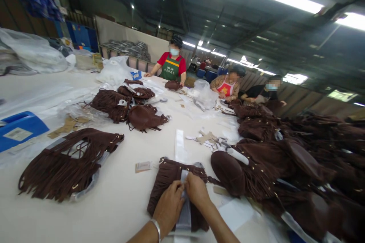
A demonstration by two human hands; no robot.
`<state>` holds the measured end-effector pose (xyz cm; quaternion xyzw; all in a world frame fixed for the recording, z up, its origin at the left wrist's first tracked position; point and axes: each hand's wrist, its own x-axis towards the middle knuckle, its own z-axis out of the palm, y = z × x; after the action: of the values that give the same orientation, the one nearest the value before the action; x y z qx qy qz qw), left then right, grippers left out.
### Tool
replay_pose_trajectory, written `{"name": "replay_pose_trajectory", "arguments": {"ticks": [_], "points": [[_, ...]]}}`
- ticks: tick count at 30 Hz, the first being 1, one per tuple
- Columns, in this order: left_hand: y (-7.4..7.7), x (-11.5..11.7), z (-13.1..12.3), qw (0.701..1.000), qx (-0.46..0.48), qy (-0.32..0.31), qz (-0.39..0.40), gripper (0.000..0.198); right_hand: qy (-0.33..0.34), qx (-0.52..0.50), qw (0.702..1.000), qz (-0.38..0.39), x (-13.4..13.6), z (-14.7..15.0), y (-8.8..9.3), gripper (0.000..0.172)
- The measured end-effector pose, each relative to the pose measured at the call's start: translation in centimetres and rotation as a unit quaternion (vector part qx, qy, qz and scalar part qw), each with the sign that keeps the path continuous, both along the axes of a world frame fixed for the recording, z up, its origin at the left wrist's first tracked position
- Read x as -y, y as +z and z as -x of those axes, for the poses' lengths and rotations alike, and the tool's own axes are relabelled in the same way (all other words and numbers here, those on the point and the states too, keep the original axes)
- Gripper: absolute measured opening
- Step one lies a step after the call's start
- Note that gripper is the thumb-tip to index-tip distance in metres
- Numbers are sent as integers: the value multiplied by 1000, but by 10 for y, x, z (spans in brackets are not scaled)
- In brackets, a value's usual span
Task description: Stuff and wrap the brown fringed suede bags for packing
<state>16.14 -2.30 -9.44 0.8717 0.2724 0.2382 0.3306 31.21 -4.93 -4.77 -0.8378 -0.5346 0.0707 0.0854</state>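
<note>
A dark brown fringed bag (165,184) lies on the table right in front of me. A pale, translucent strip (184,216) runs lengthwise across its middle. My left hand (169,205), with a silver bangle at the wrist, pinches at this strip from the left. Close against it, my right hand (197,190) is closed on the strip from the right; the fingertips of both hands meet and partly hide what they grip. Beyond the bag's top edge a white strip (179,146) lies on the table. A paper hang tag (143,166) rests by the bag's upper left corner.
Another fringed bag (68,163) lies to the left, near a blue bin (23,131). Several brown bags (145,117) sit farther back. A large pile of bags (285,159) fills the right side. Paper scraps (209,138) lie mid-table. A co-worker in a green apron (172,67) stands opposite.
</note>
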Motion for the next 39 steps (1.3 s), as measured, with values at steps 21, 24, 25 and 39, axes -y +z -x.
{"name": "replay_pose_trajectory", "arguments": {"ticks": [21, 24, 25, 39], "points": [[-13, -9, -9, 997, -77, -18, -20, 48, 38, 8, 999, -7, -152, -94, 20, 18], [-7, -5, -7, 998, -57, -4, -14, 45, 43, -38, 998, -6, -157, -101, 34, 16], [-6, -4, -6, 999, -50, 2, -13, 45, 44, -48, 998, -12, -155, -101, 39, 15], [7, 0, -3, 997, -77, 2, 2, 42, 157, 17, 971, -179, 32, 13, 22, 18]]}}
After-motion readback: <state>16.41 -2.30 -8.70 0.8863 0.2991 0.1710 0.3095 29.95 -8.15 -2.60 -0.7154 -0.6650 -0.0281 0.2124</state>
